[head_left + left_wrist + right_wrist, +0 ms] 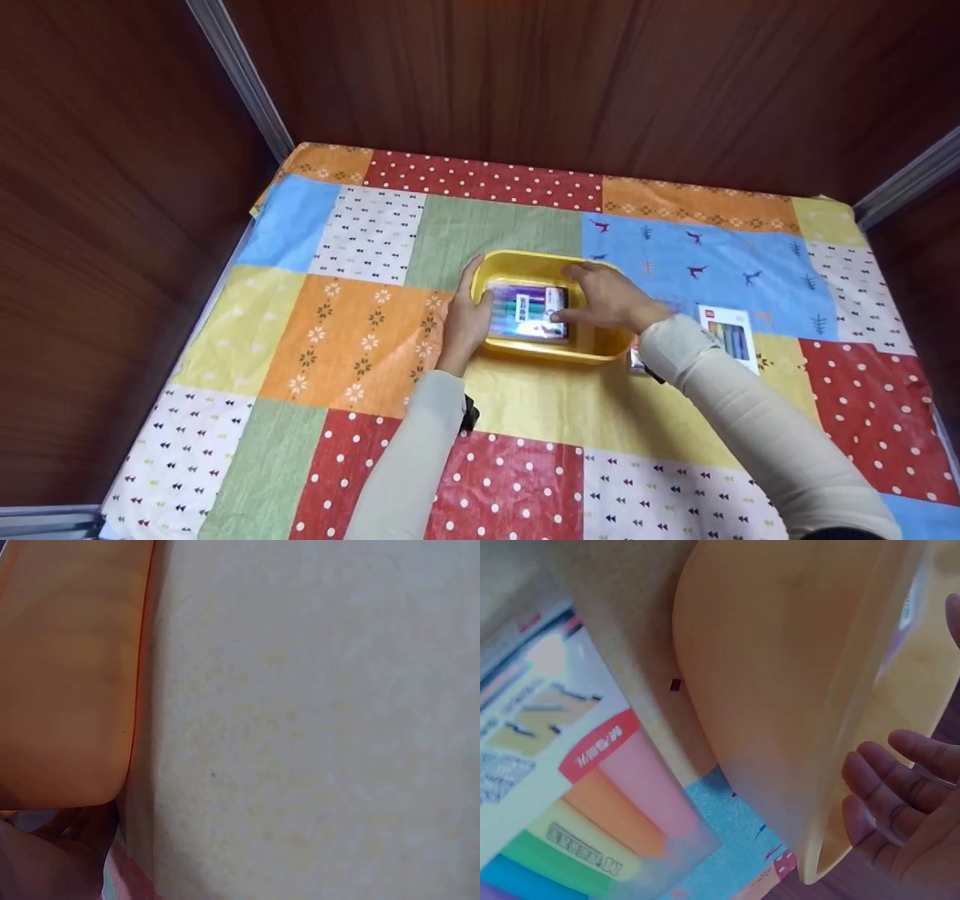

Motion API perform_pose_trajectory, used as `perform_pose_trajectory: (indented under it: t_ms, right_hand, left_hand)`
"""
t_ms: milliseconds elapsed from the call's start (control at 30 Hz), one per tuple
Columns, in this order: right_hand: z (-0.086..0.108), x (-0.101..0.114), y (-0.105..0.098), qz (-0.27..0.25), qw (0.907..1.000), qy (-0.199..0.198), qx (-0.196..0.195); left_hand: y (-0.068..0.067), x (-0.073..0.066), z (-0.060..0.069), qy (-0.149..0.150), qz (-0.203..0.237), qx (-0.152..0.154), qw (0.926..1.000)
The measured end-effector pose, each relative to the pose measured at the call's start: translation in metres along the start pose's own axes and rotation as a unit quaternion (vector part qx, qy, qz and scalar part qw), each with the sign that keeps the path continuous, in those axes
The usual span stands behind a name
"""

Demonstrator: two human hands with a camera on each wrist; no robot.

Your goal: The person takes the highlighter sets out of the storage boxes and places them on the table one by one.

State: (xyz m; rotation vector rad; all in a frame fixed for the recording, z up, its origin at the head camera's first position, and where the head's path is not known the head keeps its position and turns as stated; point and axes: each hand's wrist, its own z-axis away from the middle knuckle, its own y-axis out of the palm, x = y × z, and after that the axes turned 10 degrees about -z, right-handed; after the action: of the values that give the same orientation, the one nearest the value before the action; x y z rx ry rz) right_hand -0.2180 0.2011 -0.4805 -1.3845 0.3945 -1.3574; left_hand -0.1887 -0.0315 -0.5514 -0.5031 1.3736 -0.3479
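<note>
A yellow plastic basin (525,352) stands on the patchwork cloth. Inside it, toward the left, lies a clear pack of colored pens (510,311) with a dark label end. My left hand (466,319) grips the basin's left end, thumb over the rim and fingers along the outer wall. Over the basin's right part is my right hand (609,296), its thumb near the pack's right edge. In the right wrist view the fingers (900,795) are loosely bent beside the basin's rim with nothing between them and the thumb.
Right of the basin lies a white box of colored pens (727,334). A pack of pastel highlighters (592,817) sits close beside the basin, partly hidden by the right forearm in the head view. Dark wood panels (480,82) border the cloth-covered surface (345,337).
</note>
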Motion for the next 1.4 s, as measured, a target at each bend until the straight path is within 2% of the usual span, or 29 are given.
perform_pose_trajectory:
  t_ms: [167, 267, 567, 767, 1000, 1400]
  right_hand:
    - [-0.007, 0.005, 0.002, 0.053, 0.9982, -0.006, 0.027]
    - [-0.011, 0.008, 0.0, 0.068, 0.997, -0.011, 0.036]
    - [-0.021, 0.012, 0.004, 0.054, 0.9971, -0.014, 0.052]
    - [-0.021, 0.012, 0.006, 0.054, 0.9967, -0.011, 0.06]
    - [-0.024, 0.017, 0.014, 0.068, 0.9934, 0.003, 0.093]
    - [-0.024, 0.016, 0.017, 0.098, 0.9919, 0.007, 0.081]
  left_hand:
    - [-0.001, 0.0, -0.001, -0.005, -0.002, -0.003, 1.0]
    - [-0.001, -0.001, -0.001, -0.008, -0.003, 0.0, 1.0]
    - [0.002, 0.002, 0.001, -0.012, -0.009, 0.001, 0.9999]
    - [0.003, 0.002, -0.001, 0.004, 0.0, 0.002, 1.0]
    - [0.001, 0.002, 0.0, -0.001, -0.007, -0.001, 1.0]
    - [0.0, 0.001, -0.001, 0.011, 0.006, 0.002, 0.9999]
